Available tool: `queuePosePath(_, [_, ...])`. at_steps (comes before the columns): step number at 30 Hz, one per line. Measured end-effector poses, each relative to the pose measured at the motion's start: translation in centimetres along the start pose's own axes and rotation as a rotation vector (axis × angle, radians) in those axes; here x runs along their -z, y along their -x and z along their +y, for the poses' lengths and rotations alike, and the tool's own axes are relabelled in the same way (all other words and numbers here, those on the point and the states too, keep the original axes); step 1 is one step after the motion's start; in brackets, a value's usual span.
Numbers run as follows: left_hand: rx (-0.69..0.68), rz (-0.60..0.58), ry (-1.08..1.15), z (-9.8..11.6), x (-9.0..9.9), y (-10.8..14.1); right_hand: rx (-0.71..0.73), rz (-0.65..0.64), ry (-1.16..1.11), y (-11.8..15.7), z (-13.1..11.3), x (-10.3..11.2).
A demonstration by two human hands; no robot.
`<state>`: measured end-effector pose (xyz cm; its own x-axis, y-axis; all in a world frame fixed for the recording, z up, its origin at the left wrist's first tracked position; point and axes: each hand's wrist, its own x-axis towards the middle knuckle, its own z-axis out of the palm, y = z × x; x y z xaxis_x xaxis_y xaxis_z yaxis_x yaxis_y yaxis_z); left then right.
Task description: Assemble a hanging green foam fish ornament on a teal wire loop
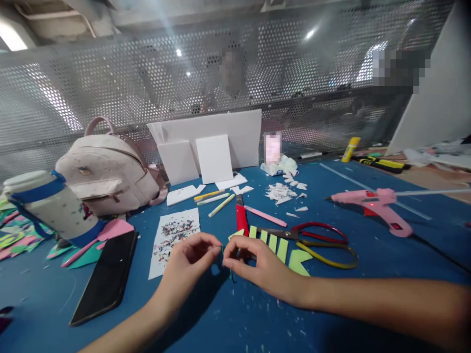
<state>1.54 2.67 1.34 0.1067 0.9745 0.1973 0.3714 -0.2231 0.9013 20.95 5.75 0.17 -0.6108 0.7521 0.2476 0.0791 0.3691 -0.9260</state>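
Observation:
Low over the blue table, my left hand (193, 257) and my right hand (259, 264) are almost fingertip to fingertip. Each is closed in a pinch on a thin green strand (231, 275), whose end dangles below the fingers; whether it is thread or wire I cannot make out. Behind my right hand lie light-green cut strips (273, 243) and a zigzag-edged green piece (300, 262). Scissors (326, 240) with red and yellow handles and a red-handled cutter (241, 218) are just beyond. A white sheet (156, 262) with colourful bits lies beyond my left hand.
A pink glue gun (382, 203) with a cord rests at right. On the left are a black phone (106, 277), a white bottle (51, 208) and a pale backpack (106, 171). White boards (215, 159) lean at the back, near markers (221, 205) and white scraps (279, 192).

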Motion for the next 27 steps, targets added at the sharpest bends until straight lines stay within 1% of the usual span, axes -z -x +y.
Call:
queuePosePath(4, [0.103,0.077,0.249,0.1,-1.0,0.6,-0.015,-0.015,-0.018,0.1,0.0,0.1])
queuePosePath(7, [0.106,0.097,0.324,-0.3,-1.1,0.8,-0.025,-0.028,-0.031,0.1,0.0,0.3])
queuePosePath(9, [0.114,0.073,0.332,-0.7,-0.9,1.0,-0.033,-0.035,-0.039,0.1,0.1,0.4])
queuePosePath(11, [0.121,0.021,0.306,-1.2,-0.6,1.3,-0.048,-0.039,-0.051,0.1,0.1,0.4])
queuePosePath(15, [0.024,-0.041,0.200,-2.5,0.2,1.7,-0.066,-0.051,-0.057,0.1,0.2,0.5])
queuePosePath(17, [0.007,-0.082,0.176,-2.8,0.5,1.8,-0.085,-0.065,-0.053,0.1,0.1,0.5])
queuePosePath(19, [0.048,-0.115,0.184,-2.9,0.6,1.7,-0.116,-0.066,-0.042,0.2,0.0,0.6])
queuePosePath(23, [0.153,-0.101,0.250,-2.6,0.4,1.7,-0.149,-0.094,0.015,0.2,-0.3,0.7])
queuePosePath(27, [0.184,-0.094,0.273,-2.4,0.2,1.6,-0.169,-0.132,0.052,0.2,-0.6,0.8])
